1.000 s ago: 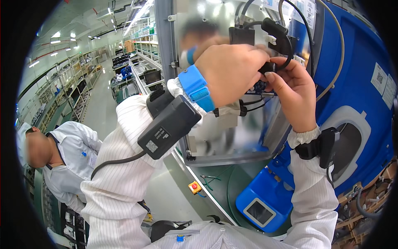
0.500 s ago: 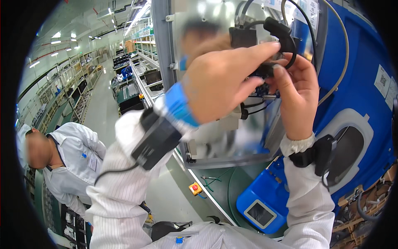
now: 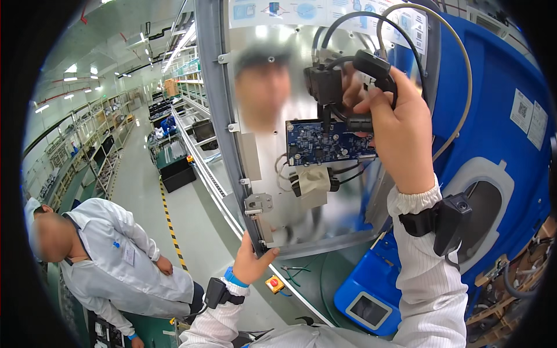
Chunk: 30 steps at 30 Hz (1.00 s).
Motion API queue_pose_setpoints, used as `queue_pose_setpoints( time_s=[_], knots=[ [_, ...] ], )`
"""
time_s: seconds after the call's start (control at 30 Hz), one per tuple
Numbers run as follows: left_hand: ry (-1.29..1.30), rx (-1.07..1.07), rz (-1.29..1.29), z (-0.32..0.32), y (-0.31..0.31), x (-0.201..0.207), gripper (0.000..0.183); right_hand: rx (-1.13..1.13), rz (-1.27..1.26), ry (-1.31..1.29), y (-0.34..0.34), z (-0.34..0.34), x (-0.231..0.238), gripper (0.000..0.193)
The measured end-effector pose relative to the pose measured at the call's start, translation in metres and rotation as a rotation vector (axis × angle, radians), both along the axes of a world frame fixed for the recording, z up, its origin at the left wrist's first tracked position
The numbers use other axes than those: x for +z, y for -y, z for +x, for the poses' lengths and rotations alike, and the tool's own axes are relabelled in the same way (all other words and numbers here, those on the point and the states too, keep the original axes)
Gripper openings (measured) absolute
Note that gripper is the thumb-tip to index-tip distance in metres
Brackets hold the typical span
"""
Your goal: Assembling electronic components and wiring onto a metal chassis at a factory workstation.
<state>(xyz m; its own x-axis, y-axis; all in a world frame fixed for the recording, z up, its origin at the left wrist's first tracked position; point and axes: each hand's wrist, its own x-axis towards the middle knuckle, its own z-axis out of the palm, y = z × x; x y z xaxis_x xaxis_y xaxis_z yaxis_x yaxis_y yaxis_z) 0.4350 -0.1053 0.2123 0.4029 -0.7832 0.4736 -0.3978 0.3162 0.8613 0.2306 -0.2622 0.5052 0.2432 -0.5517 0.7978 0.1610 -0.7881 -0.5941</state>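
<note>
While left hand (image 3: 253,265) touches frame (image 3: 325,247), right hand (image 3: 400,124) apparently holds cable (image 3: 387,85).

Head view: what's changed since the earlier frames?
The left hand has left the cables and moved down and left to the metal frame's lower-left corner, uncovering the circuit board. The right hand stays up among the cables, at a black cable block. The red-and-yellow button box stayed put.

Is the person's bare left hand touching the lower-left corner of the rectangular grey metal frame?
Touching. The head view shows the left hand gripping that corner of the grey metal frame.
</note>
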Motion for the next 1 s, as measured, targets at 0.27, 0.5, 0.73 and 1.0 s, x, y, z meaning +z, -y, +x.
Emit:
queue_pose_setpoints(
  time_s=[0.27,0.5,0.73,1.0],
  knots=[
    [-0.042,0.079,-0.031,-0.004,-0.005,-0.012,0.054,-0.148,-0.132,0.061,0.005,0.009,0.007,0.019],
    [-0.063,0.067,-0.036,-0.01,-0.006,-0.018,0.054,-0.17,-0.135,-0.008,-0.001,0.0,0.011,0.024],
    [-0.167,0.092,-0.051,-0.004,-0.017,-0.029,0.039,-0.235,-0.261,0.043,-0.007,-0.011,-0.019,0.021],
    [-0.108,0.154,0.0,-0.018,-0.013,-0.034,0.032,-0.067,-0.04,0.346,-0.009,-0.007,-0.015,0.017]
  ],
)
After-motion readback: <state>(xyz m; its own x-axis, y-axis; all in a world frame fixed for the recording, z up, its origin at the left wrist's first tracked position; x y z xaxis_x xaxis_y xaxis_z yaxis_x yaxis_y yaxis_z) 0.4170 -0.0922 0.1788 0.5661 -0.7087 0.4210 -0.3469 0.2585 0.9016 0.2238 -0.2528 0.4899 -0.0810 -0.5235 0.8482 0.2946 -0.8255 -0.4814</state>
